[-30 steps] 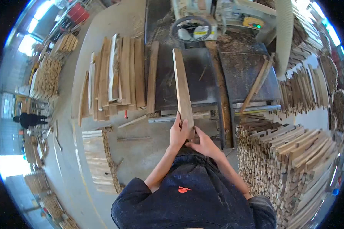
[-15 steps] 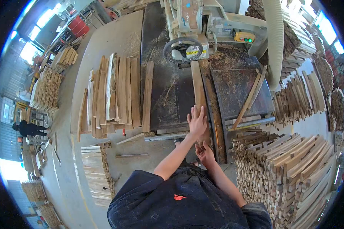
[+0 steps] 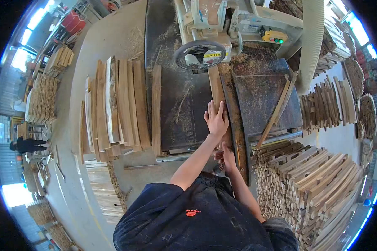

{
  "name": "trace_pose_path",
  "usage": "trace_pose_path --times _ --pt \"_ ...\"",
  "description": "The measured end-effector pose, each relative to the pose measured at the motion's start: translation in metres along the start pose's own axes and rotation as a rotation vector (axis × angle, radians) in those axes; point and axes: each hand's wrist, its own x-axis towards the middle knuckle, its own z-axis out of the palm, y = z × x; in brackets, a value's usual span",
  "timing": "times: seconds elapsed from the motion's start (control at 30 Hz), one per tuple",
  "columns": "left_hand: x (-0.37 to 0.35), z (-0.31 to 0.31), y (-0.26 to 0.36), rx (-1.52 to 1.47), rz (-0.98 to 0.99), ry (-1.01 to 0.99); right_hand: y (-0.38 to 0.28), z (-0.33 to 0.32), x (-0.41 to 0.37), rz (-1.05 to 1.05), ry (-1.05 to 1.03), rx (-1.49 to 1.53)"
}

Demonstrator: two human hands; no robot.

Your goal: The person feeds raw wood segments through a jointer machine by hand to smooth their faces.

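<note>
A long narrow wooden board (image 3: pixel 215 85) lies on the dark machine table (image 3: pixel 176 113), running away from me beneath the machine's handwheel (image 3: pixel 200 55). My left hand (image 3: pixel 216 120) rests flat on top of it, fingers stretched out and a little apart. Closer to my body, my right hand (image 3: pixel 226 158) is closed around the board's near end, thumb up; its fingers are partly hidden. A dark guide rail (image 3: pixel 237 134) runs along the right side of the board. To the left, a single board (image 3: pixel 156 108) lies on the table.
Several loose boards (image 3: pixel 123 104) lie side by side at the left. Two thin strips (image 3: pixel 276 108) lean across the right table. Large stacks of cut wood (image 3: pixel 310 184) stand at my right. A hose (image 3: pixel 313 42) hangs by the machine. A person (image 3: pixel 29 144) stands far left.
Both hands have moved slightly forward with the board, which has slid further under the machine. My right hand's fingers have closed around its near end. The view has shifted slightly.
</note>
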Motion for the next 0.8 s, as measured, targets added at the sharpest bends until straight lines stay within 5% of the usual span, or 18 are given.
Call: trace_pose_path --times 0.53,0.63,0.8 --pt "0.034 -0.006 -0.009 0.012 0.040 -0.057 -0.010 0.028 0.012 -0.007 0.163 0.103" --pt "0.025 -0.023 -0.014 0.098 0.041 -0.116 -0.002 0.020 0.011 0.035 0.126 -0.033" --pt "-0.036 -0.047 -0.024 0.083 0.044 -0.075 0.035 0.010 -0.014 -0.067 -0.039 0.147"
